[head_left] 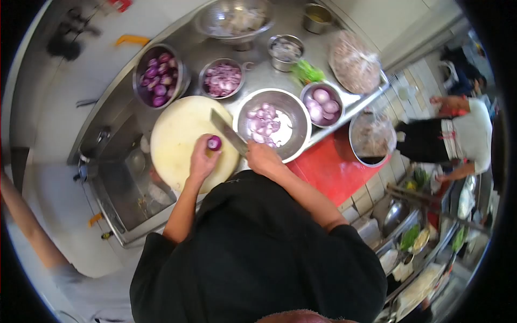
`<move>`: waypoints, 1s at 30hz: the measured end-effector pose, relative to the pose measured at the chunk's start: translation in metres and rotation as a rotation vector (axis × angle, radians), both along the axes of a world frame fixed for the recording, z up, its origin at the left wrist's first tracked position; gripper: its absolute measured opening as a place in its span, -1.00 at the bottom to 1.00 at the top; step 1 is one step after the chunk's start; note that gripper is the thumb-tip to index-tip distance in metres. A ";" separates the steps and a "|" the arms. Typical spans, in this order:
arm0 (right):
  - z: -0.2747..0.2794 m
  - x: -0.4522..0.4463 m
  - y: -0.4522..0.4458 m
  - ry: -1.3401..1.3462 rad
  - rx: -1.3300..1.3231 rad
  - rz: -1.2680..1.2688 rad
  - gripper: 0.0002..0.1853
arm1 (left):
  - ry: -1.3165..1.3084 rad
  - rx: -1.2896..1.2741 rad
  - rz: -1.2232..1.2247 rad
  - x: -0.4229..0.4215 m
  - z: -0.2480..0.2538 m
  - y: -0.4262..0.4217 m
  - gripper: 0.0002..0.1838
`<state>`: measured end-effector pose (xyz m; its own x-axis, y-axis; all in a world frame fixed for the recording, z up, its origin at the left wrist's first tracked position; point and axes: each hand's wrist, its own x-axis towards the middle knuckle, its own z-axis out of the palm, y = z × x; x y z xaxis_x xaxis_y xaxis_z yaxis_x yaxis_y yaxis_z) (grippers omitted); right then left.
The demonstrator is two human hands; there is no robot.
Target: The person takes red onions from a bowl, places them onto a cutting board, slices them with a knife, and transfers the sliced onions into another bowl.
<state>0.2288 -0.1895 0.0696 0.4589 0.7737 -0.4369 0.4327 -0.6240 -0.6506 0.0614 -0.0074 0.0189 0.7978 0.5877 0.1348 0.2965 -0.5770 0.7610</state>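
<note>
On a round cream cutting board (177,132), my left hand (202,159) grips a purple onion (214,143) whose pale cut face is turned up. My right hand (263,158) is closed round the handle of a broad kitchen knife (227,131), its blade slanting over the board's right side, just beside the onion and apart from it. Immediately right of the board, a steel bowl (301,129) contains peeled onion pieces (263,121). Behind the board stand a bowl of whole unpeeled purple onions (158,78) and a smaller pan of chopped onion (222,79).
Left of the board is a steel sink (121,177). Peeled onions (321,104) fill a bowl at right, near green leaves (308,72) and a tied plastic bag (354,62). A colander (234,19) stands behind. One person (466,134) is at right; another's arm (32,226) shows at left.
</note>
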 end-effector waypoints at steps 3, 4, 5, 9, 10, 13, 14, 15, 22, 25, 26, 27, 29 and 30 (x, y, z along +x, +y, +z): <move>0.001 -0.008 -0.002 -0.036 0.029 -0.017 -0.63 | -0.023 0.039 -0.047 0.001 -0.005 0.015 -0.40; 0.002 -0.009 -0.001 -0.033 0.018 -0.012 -0.63 | -0.021 0.086 -0.001 0.002 -0.006 0.024 -0.40; 0.003 -0.009 -0.001 -0.032 0.004 -0.016 -0.63 | -0.020 0.130 0.038 0.005 -0.007 0.033 -0.40; 0.003 -0.009 0.001 -0.044 0.000 -0.019 -0.66 | 0.012 0.216 0.170 0.022 -0.005 0.083 -0.37; 0.004 -0.008 0.001 -0.031 -0.041 -0.014 -0.64 | 0.023 0.221 0.169 0.026 -0.001 0.093 -0.43; 0.010 -0.010 0.003 -0.072 -0.037 0.004 -0.67 | 0.136 0.349 0.121 0.034 0.034 0.117 -0.52; 0.005 -0.011 0.003 -0.101 -0.008 0.002 -0.69 | -0.008 0.374 0.140 0.037 0.032 0.137 -0.52; 0.005 -0.012 0.003 -0.099 -0.016 0.001 -0.69 | 0.003 0.291 0.225 0.041 0.039 0.157 -0.51; 0.014 -0.016 0.008 -0.139 -0.085 0.008 -0.70 | 0.224 0.000 0.406 0.059 0.031 0.298 -0.44; 0.017 -0.016 0.011 -0.148 -0.098 -0.002 -0.70 | 0.453 0.301 0.318 0.073 0.019 0.283 -0.36; 0.015 -0.015 0.011 -0.151 -0.086 -0.003 -0.70 | 0.448 0.412 0.333 0.074 0.004 0.278 -0.34; 0.014 -0.015 0.012 -0.155 -0.075 -0.005 -0.69 | 0.442 0.524 0.347 0.074 -0.003 0.275 -0.32; 0.015 -0.015 0.016 -0.160 -0.095 -0.011 -0.69 | 0.324 0.385 0.347 0.069 -0.011 0.280 -0.30; 0.015 -0.015 0.016 -0.162 -0.107 -0.014 -0.69 | 0.265 0.283 0.347 0.065 -0.007 0.280 -0.32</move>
